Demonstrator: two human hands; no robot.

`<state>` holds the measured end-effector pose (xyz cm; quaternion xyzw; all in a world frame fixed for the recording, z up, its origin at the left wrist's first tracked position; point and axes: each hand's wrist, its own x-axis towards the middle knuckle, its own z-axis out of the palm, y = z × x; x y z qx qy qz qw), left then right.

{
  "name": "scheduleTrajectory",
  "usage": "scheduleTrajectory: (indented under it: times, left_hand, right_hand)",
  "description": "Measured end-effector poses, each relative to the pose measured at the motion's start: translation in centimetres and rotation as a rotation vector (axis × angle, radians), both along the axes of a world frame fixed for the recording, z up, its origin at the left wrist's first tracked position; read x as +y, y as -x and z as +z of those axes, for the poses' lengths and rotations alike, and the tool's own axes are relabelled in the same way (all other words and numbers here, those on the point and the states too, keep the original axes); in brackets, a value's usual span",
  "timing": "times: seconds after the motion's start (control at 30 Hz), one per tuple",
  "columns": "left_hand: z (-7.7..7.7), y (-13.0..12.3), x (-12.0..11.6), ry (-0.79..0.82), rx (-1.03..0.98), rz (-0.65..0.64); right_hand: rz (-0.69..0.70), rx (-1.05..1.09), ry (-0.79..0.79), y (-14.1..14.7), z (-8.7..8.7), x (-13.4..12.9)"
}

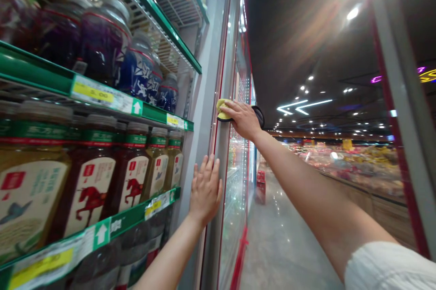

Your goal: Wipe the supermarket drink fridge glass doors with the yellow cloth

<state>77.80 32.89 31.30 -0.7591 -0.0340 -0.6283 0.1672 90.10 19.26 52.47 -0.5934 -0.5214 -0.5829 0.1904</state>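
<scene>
At the far left we saw the upper shelf's purple bottles [105, 35], capped and dark with their contents, the nearest ones cut off by the picture's edge and blurred; blue bottles [136, 69] stood just to their right, behind a green shelf strip [34, 65] with price tags [97, 90]. On the shelf below, a large bottle of pale golden drink [30, 190] came first, then dark reddish-brown bottles with a horse on the label [91, 181], then more golden ones [158, 162], all upright and capped. Bottles lower still [95, 267] were mostly hidden by the lower strip, so we could not tell what they held. Right of the shelves, our left hand [206, 190] was open, its fingers nearly straight and slightly apart, seemingly laid against the grey frame [223, 151]. Higher up, the yellow cloth [223, 108] with its dark edge was on that frame, pinched under the bent fingers of our right hand [243, 119], whose palm and thumb we could not see. A black loop [259, 116] showed behind that hand, too covered for us to identify. Beyond stood the glass door [231, 208], shiny floor [282, 235] and blurred store displays [357, 167], with a pale sleeve [384, 267] cut off at the lower right.
</scene>
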Motion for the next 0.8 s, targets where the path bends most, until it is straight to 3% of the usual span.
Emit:
scheduleTrajectory:
  times: [0.07,0.17,0.27,0.43,0.5,0.53,0.6,0.73,0.8]
  left_hand:
    - [-0.1,0.0,-0.1,0.010,0.004,-0.016]
    - [-0.7,0.4,-0.3,0.058,-0.020,-0.044]
    - [-1.6,1.0,-0.4,0.112,-0.049,-0.073]
    - [-2.7,1.4,-0.5,0.127,-0.032,-0.086]
    - [-2.8,1.3,-0.6,0.127,-0.027,-0.086]
    - [-2.7,1.2,-0.6,0.125,-0.026,-0.089]
    - [-2.4,1.0,-0.6,0.122,-0.032,-0.099]
    - [-1.6,0.5,-0.6,0.140,-0.057,-0.101]
    - [-1.6,0.2,-0.5,0.153,-0.066,-0.099]
  right_hand:
    - [-0.021,-0.014,0.065,-0.1,-1.1,0.0]
    - [-0.029,-0.073,0.177,0.1,-4.8,-0.8]
    - [-0.038,-0.118,0.282,0.6,-10.6,-1.8]
    - [0.037,-0.235,0.438,1.5,-22.4,-2.4]
    - [0.074,-0.313,0.489,1.5,-24.9,-2.5]
    - [0.077,-0.338,0.498,1.3,-25.0,-2.6]
    - [0.035,-0.324,0.451,1.0,-22.8,-2.6]
    - [-0.119,-0.056,0.135,0.4,-12.7,-1.8]
    - [-0.120,0.019,0.060,0.4,-9.6,-1.2]
